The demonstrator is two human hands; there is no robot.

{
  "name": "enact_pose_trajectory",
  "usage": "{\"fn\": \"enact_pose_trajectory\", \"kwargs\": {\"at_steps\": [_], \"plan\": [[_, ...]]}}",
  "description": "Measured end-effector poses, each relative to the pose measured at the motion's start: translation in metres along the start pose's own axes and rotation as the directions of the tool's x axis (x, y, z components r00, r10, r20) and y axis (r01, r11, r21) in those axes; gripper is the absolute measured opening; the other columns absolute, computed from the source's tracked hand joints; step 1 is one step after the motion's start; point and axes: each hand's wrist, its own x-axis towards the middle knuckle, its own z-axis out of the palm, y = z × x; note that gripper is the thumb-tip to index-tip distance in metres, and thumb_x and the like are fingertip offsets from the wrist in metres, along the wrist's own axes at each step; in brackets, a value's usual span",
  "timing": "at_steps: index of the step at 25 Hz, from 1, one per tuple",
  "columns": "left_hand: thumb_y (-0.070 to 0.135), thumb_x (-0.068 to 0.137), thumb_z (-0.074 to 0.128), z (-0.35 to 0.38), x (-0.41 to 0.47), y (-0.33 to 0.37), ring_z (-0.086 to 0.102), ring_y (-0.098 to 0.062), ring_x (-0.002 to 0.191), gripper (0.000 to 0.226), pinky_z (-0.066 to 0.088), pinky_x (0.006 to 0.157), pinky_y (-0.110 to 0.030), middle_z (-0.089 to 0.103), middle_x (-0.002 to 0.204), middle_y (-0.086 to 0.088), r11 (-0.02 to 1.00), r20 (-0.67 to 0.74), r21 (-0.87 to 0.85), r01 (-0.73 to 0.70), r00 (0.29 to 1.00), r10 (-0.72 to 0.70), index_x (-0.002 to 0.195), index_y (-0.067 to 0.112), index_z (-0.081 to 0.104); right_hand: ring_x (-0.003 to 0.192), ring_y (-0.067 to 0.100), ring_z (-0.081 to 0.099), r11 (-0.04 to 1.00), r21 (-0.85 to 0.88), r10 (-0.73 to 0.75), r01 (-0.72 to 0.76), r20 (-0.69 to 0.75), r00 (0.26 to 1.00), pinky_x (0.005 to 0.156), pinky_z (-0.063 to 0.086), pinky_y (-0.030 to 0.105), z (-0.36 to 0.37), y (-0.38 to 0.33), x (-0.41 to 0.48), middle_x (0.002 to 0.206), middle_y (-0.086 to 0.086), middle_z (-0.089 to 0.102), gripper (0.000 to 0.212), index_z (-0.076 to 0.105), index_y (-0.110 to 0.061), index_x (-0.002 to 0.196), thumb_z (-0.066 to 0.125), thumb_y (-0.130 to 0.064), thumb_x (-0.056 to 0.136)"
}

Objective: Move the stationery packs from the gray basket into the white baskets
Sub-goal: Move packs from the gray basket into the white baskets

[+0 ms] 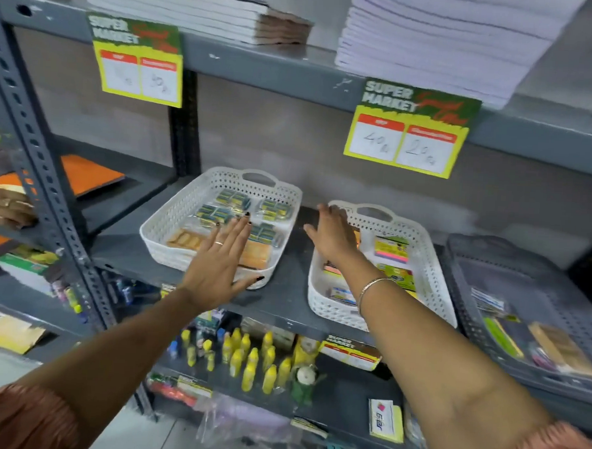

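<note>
Hands reach out over a gray metal shelf [283,302] that carries three baskets in a row. The left hand [222,260] lies flat, palm down, over the near end of the left white basket [171,214], its fingers [243,228] spread and holding nothing; the thumb points toward the basket's near right corner. This basket sits toward the left part of the shelf and holds clear stationery packs [230,202] of small blue-green and yellow items toward its back, and tan packs at its near end, partly under the hand.

The right hand [335,235] is open too, fingers loosely spread, resting at the far left rim of the right white basket [427,251], with nothing pinched in it. A thin bangle [373,286] circles the wrist. Inside this basket lie bright packs [391,250] in yellow, green and pink, some hidden by the forearm.

At the right end of the shelf, just beside the right white basket, stands the gray basket [525,264]. A few packs [562,348] lie at its near end: a tan one, a green one and others too blurred to tell.

Two price tags [407,127] hang from the edge of the shelf above, which bears stacks of notebooks [444,43]. Yellow bottles [256,359] stand on the shelf below. Another hand [2,207] shows at the picture's left edge, beyond the rack's upright.
</note>
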Motion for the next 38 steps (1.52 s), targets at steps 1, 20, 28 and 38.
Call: {"fn": "enact_pose_trajectory", "kwargs": {"at_steps": [1, 20, 28, 38], "plan": [[0.065, 0.087, 0.009, 0.001, 0.009, 0.022, 0.026, -0.032, 0.135, 0.088, 0.015, 0.107, -0.046, 0.028, 0.146, -0.02, 0.998, -0.013, -0.012, -0.054, 0.998, 0.054, 0.138, -0.005, 0.024, 0.133, 0.034, 0.038, 0.998, -0.008, 0.056, -0.056, -0.028, 0.998, 0.101, 0.042, 0.046, -0.007, 0.02, -0.004, 0.136, 0.017, 0.048, 0.047, 0.043, -0.006, 0.134, 0.051, -0.029, 0.093], [0.066, 0.087, 0.007, 0.044, 0.021, 0.154, 0.043, -0.03, 0.126, 0.086, 0.021, 0.106, -0.039, 0.048, 0.136, -0.017, 0.972, 0.134, -0.01, -0.234, 0.963, 0.233, 0.132, 0.001, 0.042, 0.128, 0.035, 0.051, 0.734, -0.324, 0.674, -0.596, 0.249, 0.695, 0.104, 0.045, 0.042, -0.021, 0.319, -0.107, 0.143, 0.018, 0.05, 0.046, 0.047, -0.003, 0.138, 0.036, -0.016, 0.095], [0.066, 0.086, 0.006, 0.043, 0.021, 0.154, 0.043, -0.028, 0.127, 0.086, 0.03, 0.107, -0.041, 0.048, 0.137, -0.015, 0.977, 0.15, -0.025, -0.211, 0.966, 0.212, 0.133, 0.003, 0.042, 0.126, 0.037, 0.049, 0.671, -0.253, 0.741, -0.697, 0.201, 0.641, 0.102, 0.044, 0.042, -0.019, 0.322, -0.109, 0.141, 0.02, 0.049, 0.057, 0.045, -0.004, 0.139, 0.04, -0.032, 0.09], [0.075, 0.067, -0.023, 0.039, 0.043, 0.14, 0.0, -0.017, 0.14, 0.106, -0.001, 0.113, -0.033, -0.003, 0.151, -0.006, 0.986, 0.119, -0.054, -0.158, 0.979, 0.164, 0.144, 0.007, 0.005, 0.137, 0.035, 0.036, 0.811, -0.087, 0.583, -0.578, 0.053, 0.811, 0.106, 0.04, 0.043, -0.086, 0.242, -0.058, 0.149, 0.018, 0.037, 0.079, 0.037, -0.011, 0.143, 0.06, -0.052, 0.08]]}}
